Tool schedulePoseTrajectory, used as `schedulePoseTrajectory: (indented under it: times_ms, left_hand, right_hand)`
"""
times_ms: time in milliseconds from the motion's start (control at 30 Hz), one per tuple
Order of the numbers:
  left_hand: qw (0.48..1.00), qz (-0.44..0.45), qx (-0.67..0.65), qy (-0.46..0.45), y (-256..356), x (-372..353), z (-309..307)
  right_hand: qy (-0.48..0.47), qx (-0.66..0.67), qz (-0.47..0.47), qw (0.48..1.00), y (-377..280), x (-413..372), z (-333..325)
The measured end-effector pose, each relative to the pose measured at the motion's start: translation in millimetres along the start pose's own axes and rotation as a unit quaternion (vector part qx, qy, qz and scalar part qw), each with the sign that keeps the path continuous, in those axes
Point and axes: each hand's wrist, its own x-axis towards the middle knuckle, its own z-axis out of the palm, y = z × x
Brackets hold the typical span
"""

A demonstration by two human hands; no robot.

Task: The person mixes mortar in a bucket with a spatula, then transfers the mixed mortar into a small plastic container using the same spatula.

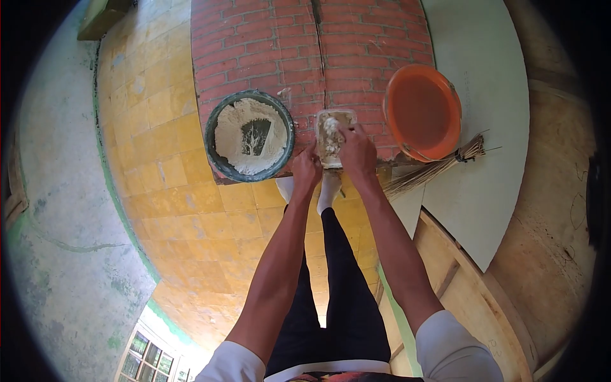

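A small clear plastic container (328, 163) stands near the front edge of the brick-patterned surface, with a lumpy, wet, pale mixture (332, 141) in it. My left hand (307, 168) is closed at the container's near left side, thumb towards its rim. Curled fingers of my right hand (358, 153) reach over the right rim into the mixture; whatever they grip is hidden. Left of the container sits a dark green basin (291, 141) of whitish powder (232, 130), its dark bottom showing in the middle. To the right is an orange bucket (453, 121) of reddish-looking liquid.
A bundle of thin sticks (439, 170), tied like a broom, lies below the bucket. The red brick-patterned surface (363, 51) has a dark seam down its middle. Yellow tiled floor (172, 184) is at left, a pale board (490, 159) at right. My feet (328, 191) are at the front edge.
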Motion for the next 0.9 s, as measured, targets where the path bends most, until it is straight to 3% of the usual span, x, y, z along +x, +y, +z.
schedulePoseTrajectory:
  times_ms: [133,400,533,633,733,833,900]
  left_hand:
    - [1.0,0.012,-0.021,0.018,5.8,-2.5,1.0]
    - [1.0,0.027,-0.004,0.011,-11.9,2.0,11.4]
    - [0.999,0.01,-0.034,0.016,-1.5,-1.9,2.5]
    - [1.0,0.004,-0.026,0.004,5.1,-3.2,-4.8]
    - [1.0,0.002,-0.019,-0.003,3.7,-4.3,-4.7]
    - [1.0,0.025,-0.009,0.002,-1.7,-3.8,-0.8]
    - [0.999,0.034,-0.001,0.01,-3.5,-3.9,2.0]
  right_hand:
    - [0.041,-0.035,0.001,0.999,1.6,26.3,7.8]
    - [-0.058,-0.134,-0.112,0.983,-14.3,10.3,26.3]
    - [-0.011,-0.091,-0.132,0.987,-12.3,-1.5,17.8]
    - [-0.057,-0.07,-0.092,0.992,-11.1,5.5,3.1]
    - [-0.021,-0.084,-0.047,0.995,-12.6,24.0,-3.3]
    - [0.032,-0.043,-0.09,0.995,-15.2,42.4,-9.1]
    - [-0.125,-0.087,-0.053,0.987,-21.4,52.3,-9.3]
